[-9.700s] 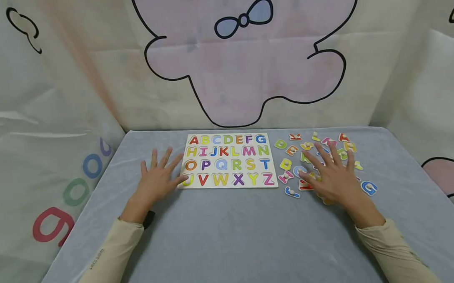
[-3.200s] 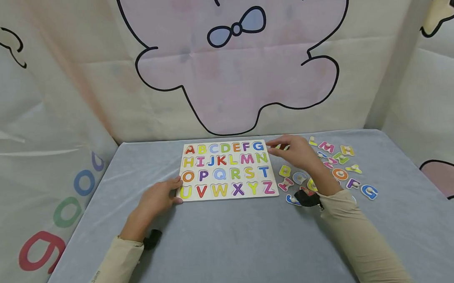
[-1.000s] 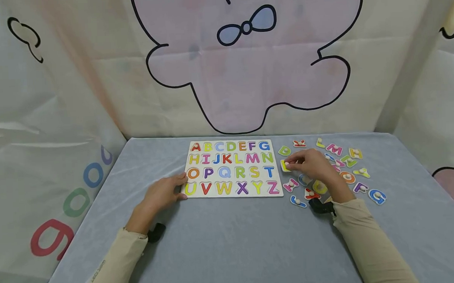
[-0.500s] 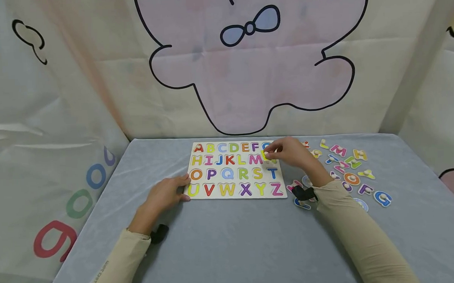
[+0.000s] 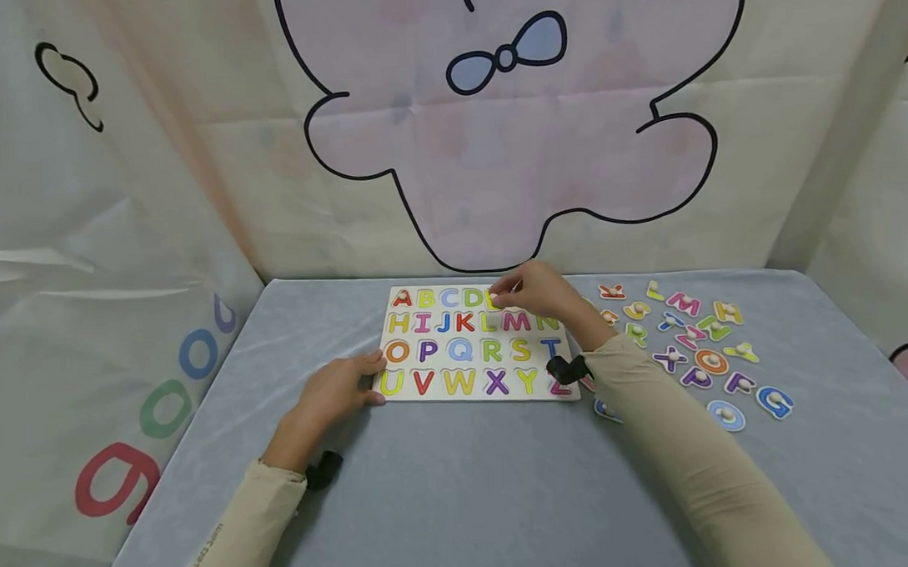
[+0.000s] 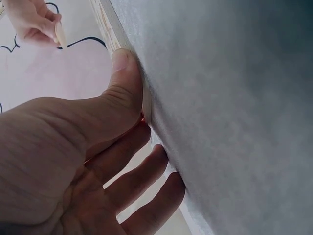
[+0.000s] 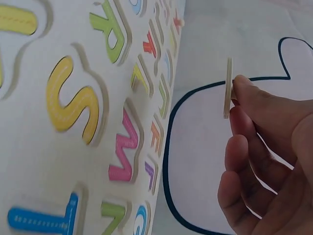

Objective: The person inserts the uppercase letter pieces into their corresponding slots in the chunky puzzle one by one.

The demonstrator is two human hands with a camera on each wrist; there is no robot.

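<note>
My left hand (image 5: 333, 394) holds the left edge of the white alphabet puzzle board (image 5: 473, 398) near its front corner. In the left wrist view its thumb (image 6: 124, 78) presses the board's edge and its fingers bend beside it. My right hand (image 5: 542, 290) pinches a yellow letter piece (image 5: 492, 300) above the board's top row, close to D and E. The right wrist view shows this letter piece (image 7: 228, 93) edge-on, raised off the board, so its letter is hidden. A red knobbed letter (image 7: 177, 21) sits at the board's far end.
Several knobbed letter pieces lie on the grey cloth right of the board, among them G (image 5: 775, 402), O (image 5: 711, 361) and M (image 5: 683, 304). My right forearm covers some of them. A patterned curtain (image 5: 495, 165) stands behind the table.
My left hand has moved onto the board's edge. The red A piece has left the pile. My right hand has picked up the yellow B piece and carried it left over the board.
</note>
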